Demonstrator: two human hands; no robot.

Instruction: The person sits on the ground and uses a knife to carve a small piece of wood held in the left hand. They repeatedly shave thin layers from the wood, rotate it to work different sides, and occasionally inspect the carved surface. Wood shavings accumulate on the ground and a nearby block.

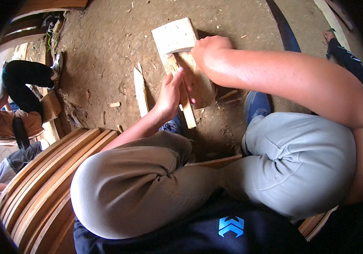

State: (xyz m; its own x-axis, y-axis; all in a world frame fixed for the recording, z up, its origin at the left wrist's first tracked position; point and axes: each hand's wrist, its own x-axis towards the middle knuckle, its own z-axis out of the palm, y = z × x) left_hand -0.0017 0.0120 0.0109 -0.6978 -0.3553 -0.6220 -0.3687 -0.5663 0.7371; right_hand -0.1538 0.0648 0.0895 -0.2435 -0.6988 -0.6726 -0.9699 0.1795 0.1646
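Between my feet lies a pale wooden block (173,36), brightly lit at its far end. My left hand (171,91) is closed round a narrow wooden strip (188,115), thumb along it; the strip slants over the block, its near end sticking out below my fingers. My right hand (212,50) is closed at the block's right side, by the strip's far end. A thin, dark curved edge runs from it across the block; whether this is a blade I cannot tell. Its fingers are mostly hidden behind the hand.
Curved wooden boards (58,165) are stacked at my left. A pointed wood offcut (140,91) and chips lie on the dirt floor (105,51). A person (24,93) sits at the far left; another person's foot (328,36) shows at the upper right, near a dark strip (284,27).
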